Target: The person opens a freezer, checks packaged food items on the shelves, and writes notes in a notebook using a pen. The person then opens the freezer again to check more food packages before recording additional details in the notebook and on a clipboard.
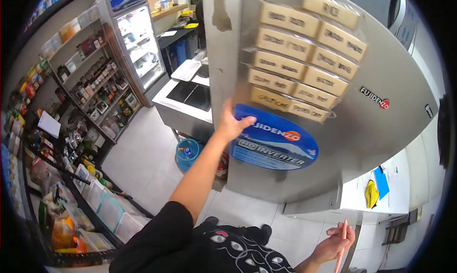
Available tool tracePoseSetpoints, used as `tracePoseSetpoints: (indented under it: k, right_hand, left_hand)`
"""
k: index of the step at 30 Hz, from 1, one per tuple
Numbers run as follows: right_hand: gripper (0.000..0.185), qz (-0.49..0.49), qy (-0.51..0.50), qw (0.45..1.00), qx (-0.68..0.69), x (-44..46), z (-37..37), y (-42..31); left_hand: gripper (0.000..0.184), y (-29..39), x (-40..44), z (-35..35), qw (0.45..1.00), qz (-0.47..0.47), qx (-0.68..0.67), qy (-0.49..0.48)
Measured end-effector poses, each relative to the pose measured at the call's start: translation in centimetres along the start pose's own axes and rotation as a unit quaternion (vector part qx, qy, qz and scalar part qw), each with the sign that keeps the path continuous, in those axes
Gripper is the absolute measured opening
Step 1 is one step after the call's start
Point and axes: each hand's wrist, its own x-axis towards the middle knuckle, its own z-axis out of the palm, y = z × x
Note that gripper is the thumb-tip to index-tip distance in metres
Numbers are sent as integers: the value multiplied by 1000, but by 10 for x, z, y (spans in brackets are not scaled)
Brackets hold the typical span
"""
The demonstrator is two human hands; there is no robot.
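My left hand [232, 124] is at the left edge of a steel freezer door [381, 125], thumb lying over the blue oval sticker [273, 139] and the other fingers curled toward the edge, partly hidden. Above the sticker, two columns of tan labels [285, 42] in clear plastic are fixed to the door, one reading "RICE". At lower right, my right hand [337, 242] is closed around a thin pink pen-like stick [342, 244], held upright and away from the door.
Shelves with jars [95, 89] stand at left, beside a lit glass-door fridge [140, 44]. Containers [112, 208] line the lower left. A blue gas cylinder [187, 151] and red extinguisher [222, 166] are on the floor. A yellow cloth [372, 194] lies on a white counter [354, 197].
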Motion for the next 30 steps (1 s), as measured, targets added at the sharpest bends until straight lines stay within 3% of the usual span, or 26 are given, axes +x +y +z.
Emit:
tracePoseSetpoints:
  k: [2, 3, 6, 8, 13, 18, 22, 24, 26, 29, 30]
  right_hand:
    - [46, -7, 20, 999, -47, -23, 7, -26]
    - [44, -26, -7, 995, -95, -30, -3, -35]
    - [40, -54, 51, 996, -56, -45, 25, -80]
    - [51, -67, 32, 991, -114, -50, 19, -82]
    - [49, -54, 26, 993, -104, -53, 35, -91]
    - [43, -112, -20, 986, -123, -51, 55, -99]
    - [38, -54, -18, 993, -106, -57, 56, -121]
    - [43, -34, 42, 992, -118, -62, 45, -115]
    - [37, -94, -48, 994, -38, -65, 27, -128]
    - [32, -136, 17, 985, -109, -79, -5, -138]
    - [32, -142, 46, 981, -120, -84, -11, -143]
  left_hand:
    - [80, -16, 2, 7, 995, 59, 39, 69]
    - [78, -6, 0, 8, 995, 53, 55, 69]
    - [75, -3, -2, 10, 991, 75, 72, 86]
    - [75, 9, -13, 8, 994, 50, 72, 64]
    - [72, 54, -94, 1, 974, 142, 161, 76]
    - [72, 97, -147, -12, 962, 221, 159, 7]
    - [70, 114, -189, -14, 965, 204, 108, -124]
    - [62, 122, -203, -11, 954, 246, 80, -152]
    - [53, 129, -219, -10, 939, 262, 54, -214]
    - [37, 138, -217, -8, 888, 302, 18, -345]
    - [32, 139, -216, -7, 892, 296, 12, -341]
